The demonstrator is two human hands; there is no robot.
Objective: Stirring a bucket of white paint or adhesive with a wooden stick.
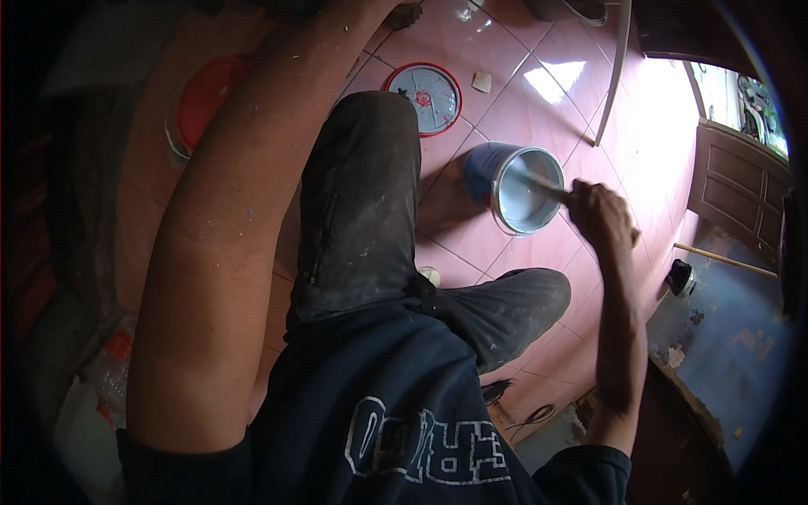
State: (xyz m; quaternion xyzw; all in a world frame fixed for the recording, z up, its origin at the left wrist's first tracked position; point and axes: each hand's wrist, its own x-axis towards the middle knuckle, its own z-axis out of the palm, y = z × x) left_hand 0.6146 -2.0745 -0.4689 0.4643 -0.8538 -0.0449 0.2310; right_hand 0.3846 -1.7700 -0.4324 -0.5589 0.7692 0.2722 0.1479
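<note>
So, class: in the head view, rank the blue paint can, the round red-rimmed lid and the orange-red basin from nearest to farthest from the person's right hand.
1. Blue paint can: just left of the right hand, whose stick dips into it.
2. Round red-rimmed lid: on the pink tiles beyond the can, up and to the left.
3. Orange-red basin: far left, past the raised left arm.

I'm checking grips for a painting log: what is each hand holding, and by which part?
The right hand grips a stirring stick by its upper end; the lower end is in the blue paint can. The left hand is out of view.
</note>
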